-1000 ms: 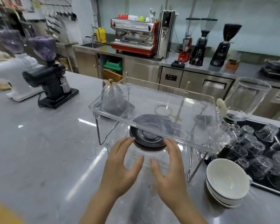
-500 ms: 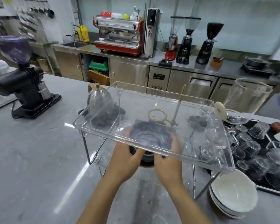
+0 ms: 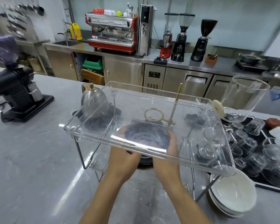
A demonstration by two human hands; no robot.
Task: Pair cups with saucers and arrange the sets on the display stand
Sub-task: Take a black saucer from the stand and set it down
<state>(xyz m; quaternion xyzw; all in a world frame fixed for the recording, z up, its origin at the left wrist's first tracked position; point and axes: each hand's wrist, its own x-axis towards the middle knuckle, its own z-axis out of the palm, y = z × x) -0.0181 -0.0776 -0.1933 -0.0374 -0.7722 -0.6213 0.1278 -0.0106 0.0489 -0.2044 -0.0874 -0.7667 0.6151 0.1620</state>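
A clear acrylic display stand (image 3: 153, 148) on thin metal legs sits on the grey counter. Under its top shelf I hold a clear glass cup on a dark saucer (image 3: 145, 160). My left hand (image 3: 123, 160) grips the set's left side and my right hand (image 3: 166, 159) its right side. My fingertips and the cup show blurred through the shelf. White saucers (image 3: 233, 198) are stacked at the right, beside a black tray (image 3: 265, 186) with several upturned glass cups (image 3: 247, 143).
A steel gooseneck kettle (image 3: 94, 101) and a brass dripper stand (image 3: 176, 102) are behind the stand. A black grinder (image 3: 18, 92) is at the left, a tall glass vessel (image 3: 244, 94) at the right. An espresso machine and grinders line the back counter.
Both hands have carried the cup and saucer forward, from in front of the stand to under its top shelf. The camera has swung to the right.
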